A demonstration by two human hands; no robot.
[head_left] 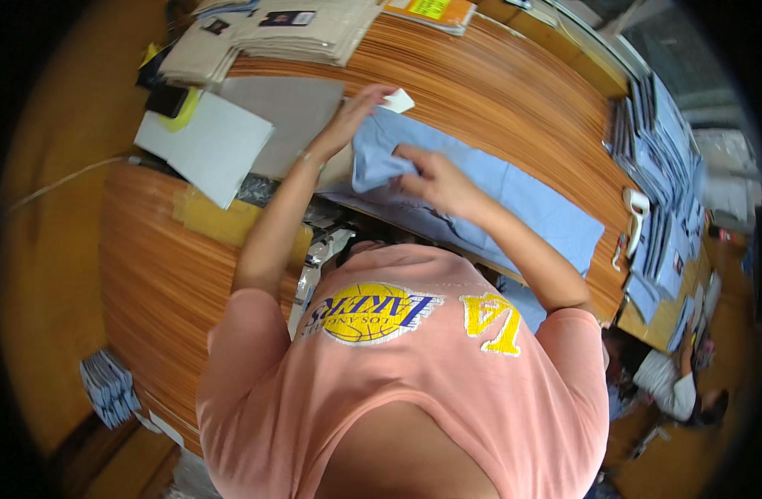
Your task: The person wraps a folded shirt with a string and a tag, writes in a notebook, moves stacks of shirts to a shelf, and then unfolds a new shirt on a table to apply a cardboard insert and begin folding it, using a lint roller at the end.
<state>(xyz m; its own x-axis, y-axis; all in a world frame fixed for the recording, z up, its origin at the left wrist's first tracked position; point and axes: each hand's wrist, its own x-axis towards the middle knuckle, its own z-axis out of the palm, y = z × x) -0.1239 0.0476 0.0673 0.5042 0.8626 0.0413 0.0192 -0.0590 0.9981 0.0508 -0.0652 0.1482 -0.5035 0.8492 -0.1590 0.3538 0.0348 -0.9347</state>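
Observation:
A light blue folded cloth garment (497,183) lies lengthwise across the table in front of me, its near part hanging at the table's edge. My left hand (354,121) is at the garment's far left corner, its fingers closed on a small white card (399,101) that sticks out past the fingertips. Over the garment's left part is my right hand (441,181), thumb and fingers apart, slightly blurred. Rumpled cloth lies beneath its fingertips, and I see no firm grip on it.
Beige packed garments (306,33) are stacked at the far left, near an orange packet (435,12). White sheets (206,137) lie left of a grey board (285,116). At the right are a white handheld tool (636,212) and blue folded garments (659,150). Another person (668,382) is at lower right.

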